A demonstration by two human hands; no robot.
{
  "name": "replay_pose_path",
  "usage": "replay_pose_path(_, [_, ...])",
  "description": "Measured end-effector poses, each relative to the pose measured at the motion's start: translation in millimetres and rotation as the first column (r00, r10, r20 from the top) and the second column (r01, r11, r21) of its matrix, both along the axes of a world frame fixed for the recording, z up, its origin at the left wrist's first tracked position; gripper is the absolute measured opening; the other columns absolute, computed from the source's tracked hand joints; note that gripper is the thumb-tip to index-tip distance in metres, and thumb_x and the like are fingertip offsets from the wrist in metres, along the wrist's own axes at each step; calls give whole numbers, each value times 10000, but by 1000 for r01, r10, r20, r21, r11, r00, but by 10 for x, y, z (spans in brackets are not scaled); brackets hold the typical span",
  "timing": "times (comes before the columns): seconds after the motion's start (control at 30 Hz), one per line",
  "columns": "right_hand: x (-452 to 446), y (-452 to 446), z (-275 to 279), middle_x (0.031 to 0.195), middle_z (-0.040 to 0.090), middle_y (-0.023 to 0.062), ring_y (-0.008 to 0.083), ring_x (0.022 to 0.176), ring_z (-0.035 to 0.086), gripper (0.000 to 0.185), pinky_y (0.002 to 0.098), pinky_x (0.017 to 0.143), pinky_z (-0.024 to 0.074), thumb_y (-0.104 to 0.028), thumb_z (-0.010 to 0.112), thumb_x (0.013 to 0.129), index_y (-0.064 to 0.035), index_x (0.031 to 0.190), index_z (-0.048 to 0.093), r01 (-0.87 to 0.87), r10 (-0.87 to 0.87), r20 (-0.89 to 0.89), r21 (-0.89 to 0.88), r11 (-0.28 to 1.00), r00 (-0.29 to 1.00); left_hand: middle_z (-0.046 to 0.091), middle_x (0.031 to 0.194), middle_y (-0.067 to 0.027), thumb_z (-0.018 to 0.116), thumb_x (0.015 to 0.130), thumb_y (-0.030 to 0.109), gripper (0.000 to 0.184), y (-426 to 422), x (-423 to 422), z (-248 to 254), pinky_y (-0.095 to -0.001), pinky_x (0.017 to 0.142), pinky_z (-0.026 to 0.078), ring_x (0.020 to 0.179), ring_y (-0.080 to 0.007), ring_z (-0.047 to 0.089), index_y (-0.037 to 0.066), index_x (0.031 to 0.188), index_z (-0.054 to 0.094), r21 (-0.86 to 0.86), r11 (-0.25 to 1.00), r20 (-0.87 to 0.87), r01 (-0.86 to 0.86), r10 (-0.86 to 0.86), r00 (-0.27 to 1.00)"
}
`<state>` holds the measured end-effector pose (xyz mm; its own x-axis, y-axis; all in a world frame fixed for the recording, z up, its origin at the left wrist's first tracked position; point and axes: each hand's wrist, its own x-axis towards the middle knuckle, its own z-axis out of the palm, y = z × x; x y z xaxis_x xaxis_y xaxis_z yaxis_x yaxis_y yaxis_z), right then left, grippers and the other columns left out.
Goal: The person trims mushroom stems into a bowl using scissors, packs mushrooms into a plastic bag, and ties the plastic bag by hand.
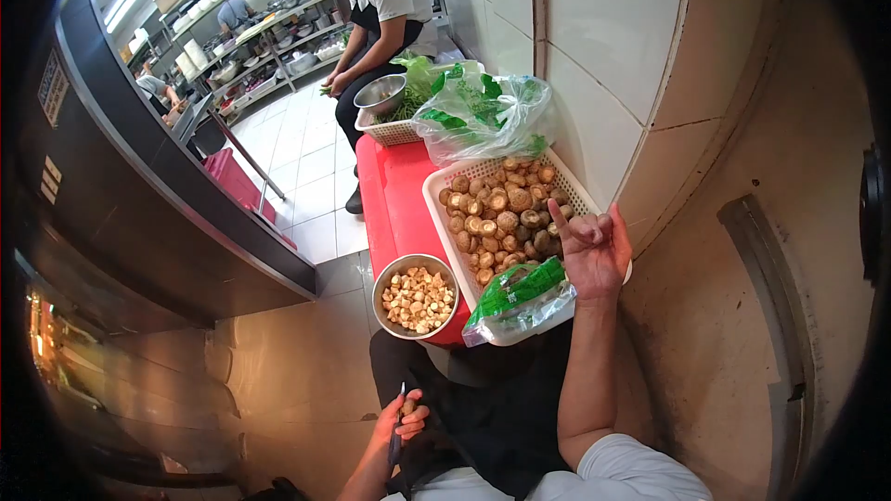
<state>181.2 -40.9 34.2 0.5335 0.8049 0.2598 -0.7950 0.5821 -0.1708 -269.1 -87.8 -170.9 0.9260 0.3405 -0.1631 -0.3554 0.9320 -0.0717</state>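
Note:
My left hand [406, 419] is low near my lap, its fingers closed round a small brown mushroom [408, 405] and a slim cutting tool [396, 441] with a dark handle and its tip upward. Knife or scissors, I cannot tell. Over the right side of a white plastic basket [430, 187] is my right hand [594, 255], palm toward me, some fingers stretched and others bent, with nothing visible in it. Many brown mushrooms [497, 213] fill the basket. A green and clear plastic bag [522, 297] lies across its near end. Pale mushroom pieces [418, 301] lie in a metal bowl [378, 300] at its left.
The basket and bowl stand on a red surface [394, 223]. Farther back are a clear bag of greens [483, 111], another basket [390, 134] and a metal bowl [380, 93]. A seated person [390, 0] is beyond. Tiled wall [594, 56] borders the right.

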Motion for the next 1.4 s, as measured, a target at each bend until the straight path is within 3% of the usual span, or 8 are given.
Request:
replay_pose_path(0.67, [14,-4,-13,588,523,18,150,672,580,469,564,1223,311,-267,432,1089,-45,759,681,-26,23,39,78,997,999,442,782,-35,492,1075,404,399,-12,11,40,-230,496,460,523,-78,430,127,1342,598,4,1000,-23,-7,7,1000])
replay_pose_path(1.17, [17,-5,-31,580,517,12,148,653,569,483,574,1227,302,-285,433,1092,-54,746,679,-15,15,-4,28,1000,1000,437,768,-25,483,1077,412,409,-2,9,27,-231,493,457,517,-74,432,121,1342,591,7,1000,-15,-1,1,1000])
replay_pose_path(1.27, [-12,-28,-24,628,559,30,173,687,601,496,559,1206,325,-370,439,1092,-46,809,687,-21,25,-35,99,995,999,439,772,-27,479,1078,411,410,-9,16,29,-231,496,455,520,-75,435,119,1347,584,1,1000,6,-7,7,1000])
replay_pose_path(1.37, [3,-116,-97,718,628,71,223,724,647,542,519,1041,492,-479,457,1071,-17,916,694,-286,269,101,415,864,958,442,781,-30,475,1079,415,413,-9,16,20,-226,495,444,527,-72,438,118,1347,576,3,1000,10,-14,14,1000])
replay_pose_path(1.4, [-17,-130,-90,750,645,95,238,729,658,559,500,952,524,-504,466,1061,-4,951,691,-320,267,184,406,856,946,440,781,-31,475,1079,412,410,-14,17,36,-232,496,443,527,-79,437,121,1350,574,-9,1000,1,-18,18,1000])
